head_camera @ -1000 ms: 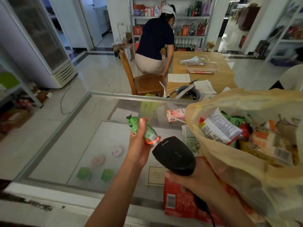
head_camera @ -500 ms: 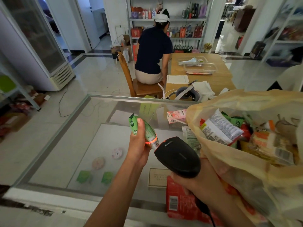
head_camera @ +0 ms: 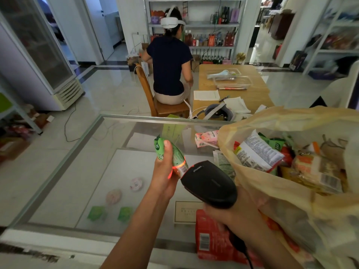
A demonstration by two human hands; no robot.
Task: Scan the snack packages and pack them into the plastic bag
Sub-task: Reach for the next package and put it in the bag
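My left hand (head_camera: 162,171) grips a small green snack package (head_camera: 175,155) above the glass counter, thumb on its top. My right hand (head_camera: 236,216) grips a black barcode scanner (head_camera: 208,184) by its handle, nose pointed at the package's lower end. A red scan line glows across that end and my left palm. To the right stands an open yellowish plastic bag (head_camera: 275,193) holding several snack packages, a white one (head_camera: 256,152) on top. A pink package (head_camera: 206,137) lies on the counter behind the bag. A red package (head_camera: 209,235) lies under my right wrist.
The glass counter (head_camera: 77,152) shows small items on the shelf beneath. Beyond it a person (head_camera: 169,63) in a dark shirt sits on a wooden chair at a wooden table (head_camera: 250,94). A fridge (head_camera: 38,61) stands left, shelves at the back.
The scanner and green package have stayed together, with the red line on the package throughout. The person at the back went from leaning over to sitting upright on the chair.
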